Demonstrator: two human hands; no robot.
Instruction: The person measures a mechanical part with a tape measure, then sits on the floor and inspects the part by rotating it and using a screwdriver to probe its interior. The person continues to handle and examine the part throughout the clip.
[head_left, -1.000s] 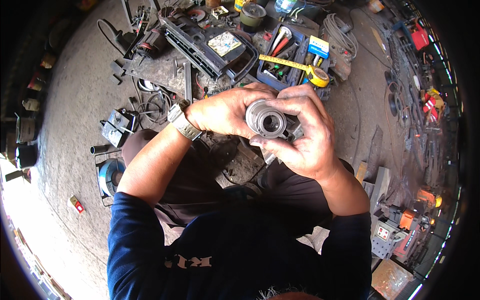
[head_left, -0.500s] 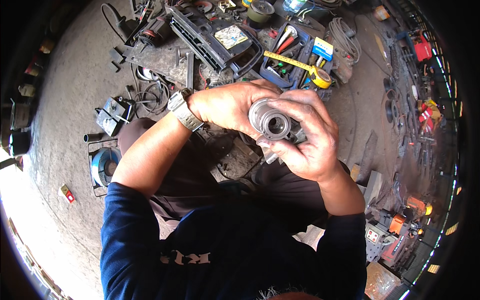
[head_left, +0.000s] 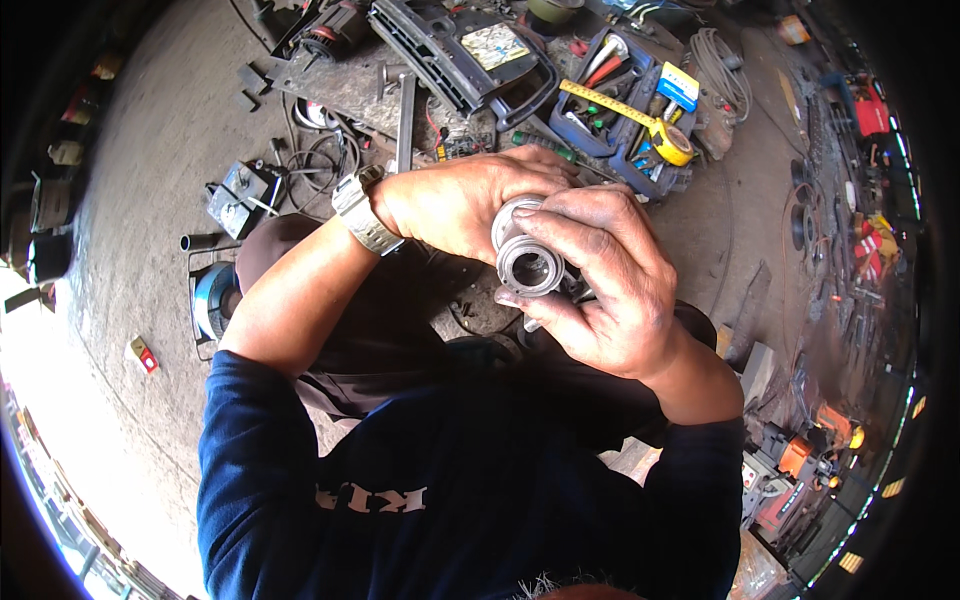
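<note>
A grey metal cylindrical part (head_left: 504, 224), with a ringed, stepped collar and a round hole at its near end, is held between both hands above my lap. My left hand (head_left: 465, 205), a watch on its wrist, is closed around its far left side; most of those fingertips are hidden behind the part. From the right, my right hand (head_left: 625, 285) curls its fingers over the top of the collar, its thumb pressing the near lower edge. Under the right hand, a bit of grey metal shows, partly covered by the fingers.
Ahead lie a blue tool tray (head_left: 575, 128), a yellow tape measure (head_left: 672, 143) drawn out across it, and a black plastic housing (head_left: 440, 65). A metal block (head_left: 240, 195) and a blue reel (head_left: 211, 303) are to the left. Orange power tools (head_left: 795, 458) stand at right.
The hands and metal part have shifted slightly left in view, and its holed end has tilted further toward me. Surrounding things have slid right and up as the view turned.
</note>
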